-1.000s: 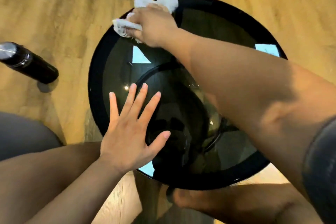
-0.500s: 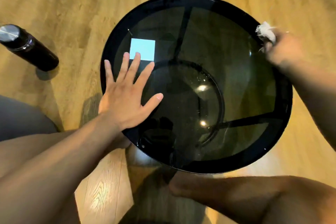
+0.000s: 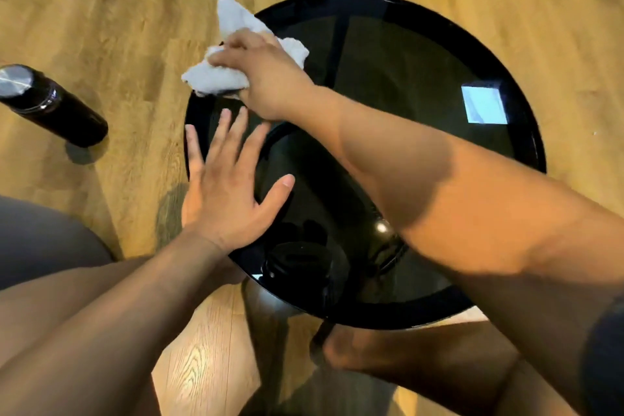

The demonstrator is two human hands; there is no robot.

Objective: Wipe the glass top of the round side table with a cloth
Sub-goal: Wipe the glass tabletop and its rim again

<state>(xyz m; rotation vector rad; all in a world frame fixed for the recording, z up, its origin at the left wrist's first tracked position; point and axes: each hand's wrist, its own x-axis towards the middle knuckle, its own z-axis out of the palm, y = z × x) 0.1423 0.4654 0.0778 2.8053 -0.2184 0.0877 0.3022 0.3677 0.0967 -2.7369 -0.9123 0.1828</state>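
1. The right hand has swung across the table. Half a second ago it was at the rim near 2 o'clock; now it is at the rim near 10 o'clock, with the forearm stretched diagonally over the glass.
2. The cloth has travelled with it. The fingers are clenched around the bunched white cloth and press it down at the 10 o'clock edge of the glass worktop. Part of the cloth spills past the rim over the wooden floor.
3. The left hand has barely shifted. It lies flat near 8 o'clock, fingers straight and spread, grasping nothing. I'd say it is steadying the table against the sweeps.
4. A second ago the cloth was near 11 o'clock, so this is a return pass. The far arc from 10 to 2 o'clock has now been covered back and forth.
5. By my reckoning the task is well under way but not finished. The near half, from 4 to 8 o'clock, and the patch under the left palm look yet to be wiped.
6. The glass is dark and full of reflections, such as the bright square near 2 o'clock, so I cannot tell whether smears remain.
7. The dark bottle stands on the floor well apart, off towards 9 o'clock, clear of the sweeping arm.
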